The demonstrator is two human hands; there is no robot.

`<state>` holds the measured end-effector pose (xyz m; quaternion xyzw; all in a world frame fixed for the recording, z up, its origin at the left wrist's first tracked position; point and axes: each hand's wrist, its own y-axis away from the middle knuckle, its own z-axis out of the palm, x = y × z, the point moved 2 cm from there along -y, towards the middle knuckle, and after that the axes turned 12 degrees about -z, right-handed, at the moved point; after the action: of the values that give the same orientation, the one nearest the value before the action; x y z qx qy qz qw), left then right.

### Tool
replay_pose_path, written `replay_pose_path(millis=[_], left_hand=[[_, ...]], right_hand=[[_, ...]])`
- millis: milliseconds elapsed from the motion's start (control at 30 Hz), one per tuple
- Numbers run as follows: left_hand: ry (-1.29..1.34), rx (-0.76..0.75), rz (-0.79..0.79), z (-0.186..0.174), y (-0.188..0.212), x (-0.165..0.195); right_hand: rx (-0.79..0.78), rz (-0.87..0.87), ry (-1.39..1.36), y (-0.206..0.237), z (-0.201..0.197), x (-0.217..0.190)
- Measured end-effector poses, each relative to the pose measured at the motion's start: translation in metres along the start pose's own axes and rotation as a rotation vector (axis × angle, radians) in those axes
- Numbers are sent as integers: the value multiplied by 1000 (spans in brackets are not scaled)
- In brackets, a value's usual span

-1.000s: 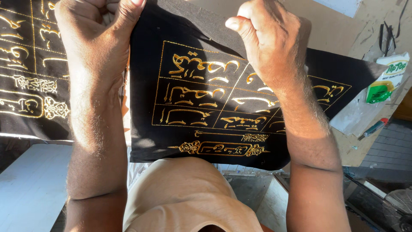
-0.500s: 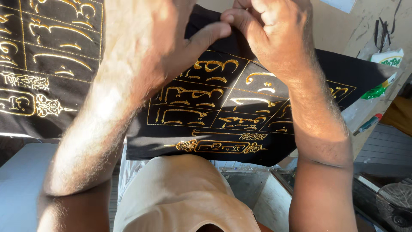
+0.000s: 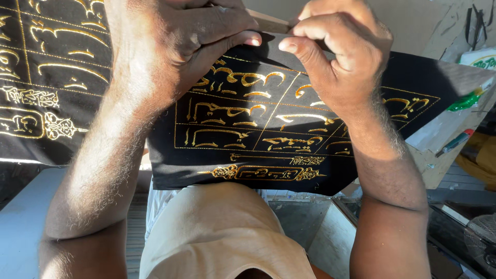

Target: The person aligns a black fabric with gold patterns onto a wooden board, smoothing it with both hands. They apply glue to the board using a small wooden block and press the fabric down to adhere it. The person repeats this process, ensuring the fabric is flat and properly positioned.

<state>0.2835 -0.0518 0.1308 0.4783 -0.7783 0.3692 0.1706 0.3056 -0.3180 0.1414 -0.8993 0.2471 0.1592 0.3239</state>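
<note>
Gripping the top edge of the black embroidered cloth [image 3: 268, 134], both hands work close together at the upper middle of the head view. The left hand [image 3: 181, 46] has its fingers [image 3: 227, 31] curled shut over the cloth's edge, thumb pressed underneath. The right hand [image 3: 341, 57] pinches the same edge between thumb and bent fingers, closed tight on the fabric. The cloth hangs from that grip toward the person, its gold-thread panels and ornamental border facing the camera, its lower hem just above the beige garment [image 3: 217, 232] on the person's lap. A second black cloth with gold embroidery [image 3: 46, 77] lies at the left, partly behind the left forearm. Compared with one second ago, the hands have moved: they were then well apart, each holding a separate section of the upper edge; half a second ago they were converging; now the fingertips nearly touch. As a judgement, the grip points are being brought together, which folds or gathers the upper edge. At the far right, a green-capped tube [image 3: 467, 101] and a pen-like tool [image 3: 454, 142] rest on the bench [image 3: 439, 165].
</note>
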Motion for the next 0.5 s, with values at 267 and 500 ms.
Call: replay_pose_path(millis=[267, 500], left_hand=[[-114, 16, -15, 2, -6, 3], [-91, 53, -1, 2, -6, 4]], right_hand=[[-38, -9, 207, 0, 1, -2], [-32, 20, 241, -3, -1, -7]])
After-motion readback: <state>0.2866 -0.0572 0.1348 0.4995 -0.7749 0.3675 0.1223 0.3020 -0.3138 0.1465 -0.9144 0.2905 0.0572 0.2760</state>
